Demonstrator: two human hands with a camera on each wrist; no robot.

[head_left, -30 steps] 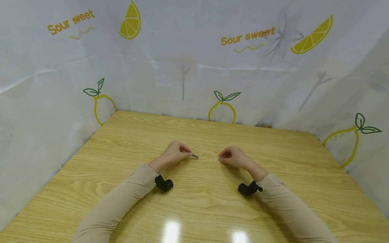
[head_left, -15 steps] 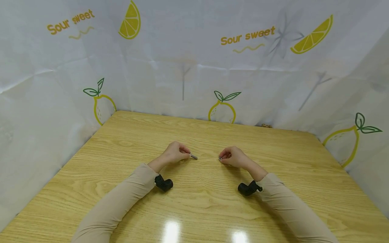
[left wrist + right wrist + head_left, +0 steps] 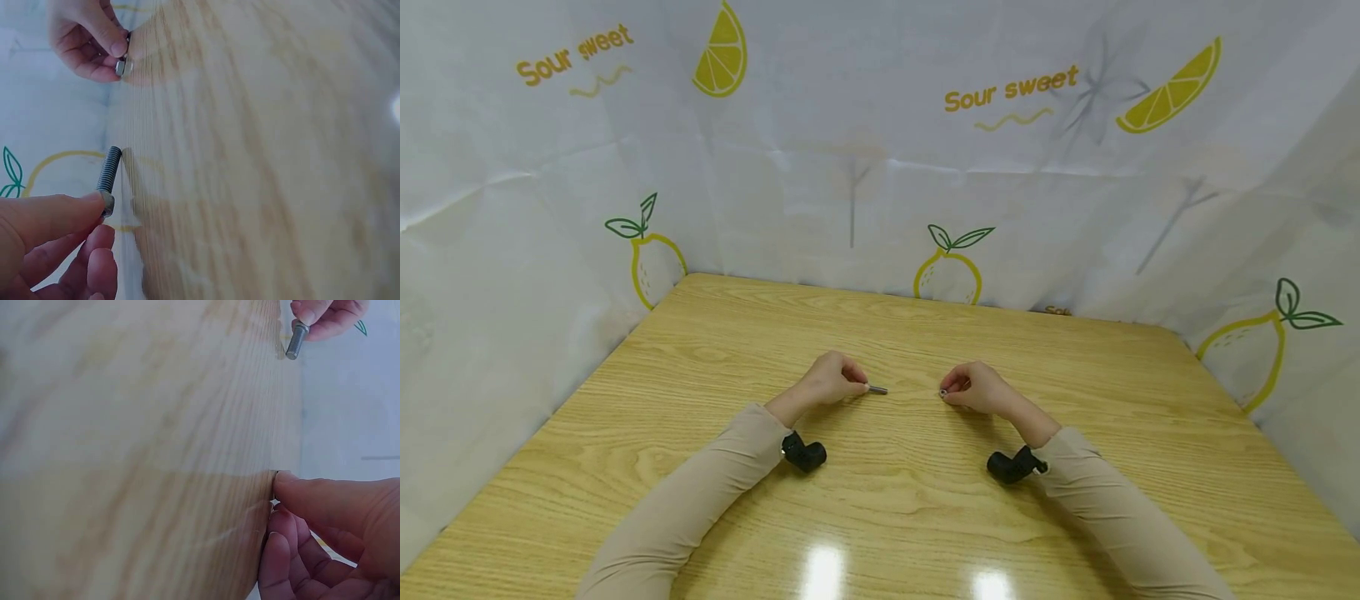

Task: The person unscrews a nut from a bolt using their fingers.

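Note:
My left hand [image 3: 831, 379] pinches a metal bolt [image 3: 109, 172] at its head, between thumb and fingers. The bolt's threaded shank points across toward the right hand, just above the table. In my right hand [image 3: 981, 389] a small metal nut [image 3: 120, 67] is held by the fingertips, low over the wood, its hole showing in the head view. The right wrist view leaves the nut mostly hidden behind the thumb. A short gap separates the bolt's tip from the nut; they do not touch.
Both hands work over a wood-grain table [image 3: 880, 492]. A white curtain [image 3: 820, 192] printed with lemons surrounds it at the back and sides. Each wrist wears a black camera mount, the left mount [image 3: 805, 455] and the right mount [image 3: 1011, 466].
The left hand has shifted slightly, and the bolt has turned so that its shank lies more level across the head view. The right hand and the nut have hardly moved.

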